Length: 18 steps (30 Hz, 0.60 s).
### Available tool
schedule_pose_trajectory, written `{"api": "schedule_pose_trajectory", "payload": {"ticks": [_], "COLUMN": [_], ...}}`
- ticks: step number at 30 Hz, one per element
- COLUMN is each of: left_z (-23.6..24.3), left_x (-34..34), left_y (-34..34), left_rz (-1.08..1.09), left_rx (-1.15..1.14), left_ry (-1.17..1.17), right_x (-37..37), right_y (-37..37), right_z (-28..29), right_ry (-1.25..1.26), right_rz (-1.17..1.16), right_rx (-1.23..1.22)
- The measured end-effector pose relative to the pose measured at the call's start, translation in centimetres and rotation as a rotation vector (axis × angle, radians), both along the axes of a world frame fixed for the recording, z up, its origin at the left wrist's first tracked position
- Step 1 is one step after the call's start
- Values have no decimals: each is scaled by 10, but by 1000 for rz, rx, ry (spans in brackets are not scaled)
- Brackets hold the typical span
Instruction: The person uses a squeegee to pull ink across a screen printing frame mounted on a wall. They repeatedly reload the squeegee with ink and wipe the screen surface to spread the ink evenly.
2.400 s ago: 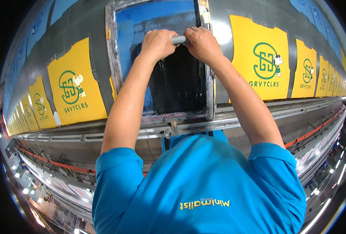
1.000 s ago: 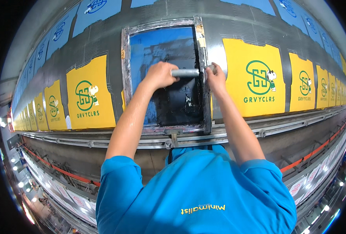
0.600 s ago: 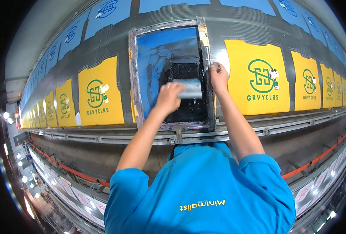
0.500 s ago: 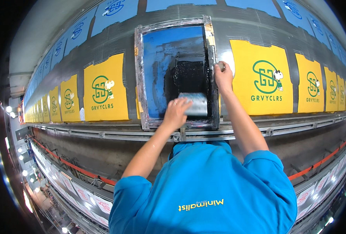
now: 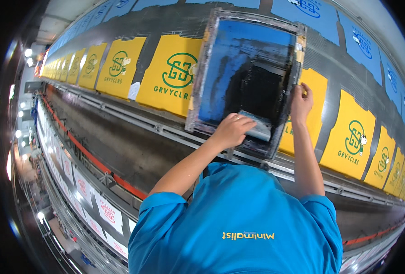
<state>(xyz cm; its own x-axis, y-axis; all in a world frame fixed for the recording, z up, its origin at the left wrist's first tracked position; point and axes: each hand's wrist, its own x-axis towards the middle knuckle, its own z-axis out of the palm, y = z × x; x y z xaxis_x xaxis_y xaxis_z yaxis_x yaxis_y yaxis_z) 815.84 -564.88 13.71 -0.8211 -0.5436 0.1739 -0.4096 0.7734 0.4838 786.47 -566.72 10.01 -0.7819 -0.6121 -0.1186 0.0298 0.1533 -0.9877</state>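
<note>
A screen printing frame [image 5: 203, 73] with blue mesh lies tilted across the view above the long printing table. Black ink [image 5: 264, 86] covers the right and middle part of its mesh. My left hand [image 5: 233, 130] is closed on a grey squeegee [image 5: 260, 132] inside the frame, close to its near edge. With curled fingers, my right hand [image 5: 301, 102] grips the frame's right rail; part of that grip is hidden. Beside the frame, a yellow fabric panel [image 5: 170, 75] with a green print is partly covered on the left, and another yellow panel [image 5: 314, 105] on the right.
More yellow panels [image 5: 348, 132] continue along the table both ways, with blue panels [image 5: 364, 39] in the far row. A metal rail [image 5: 159, 128] edges the table on my side. Behind me, white panels [image 5: 109, 212] with red prints lie beyond an orange bar [image 5: 93, 157].
My view has turned, and the frame sits farther right and tilted in it, now overlapping the yellow panels on both sides. The squeegee, blurred before, is nearer the frame's near right corner.
</note>
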Motion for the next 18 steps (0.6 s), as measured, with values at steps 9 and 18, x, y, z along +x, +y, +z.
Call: {"api": "schedule_pose_trajectory", "payload": {"ticks": [9, 18], "left_z": [23, 54], "left_x": [206, 224], "left_y": [-135, -212], "left_rz": [-89, -417], "left_rx": [5, -30], "left_ry": [-27, -66], "right_x": [204, 248], "right_y": [-114, -139], "right_z": [-32, -50], "right_ry": [-63, 16], "right_rz": [-65, -82], "right_rx": [-2, 109]}}
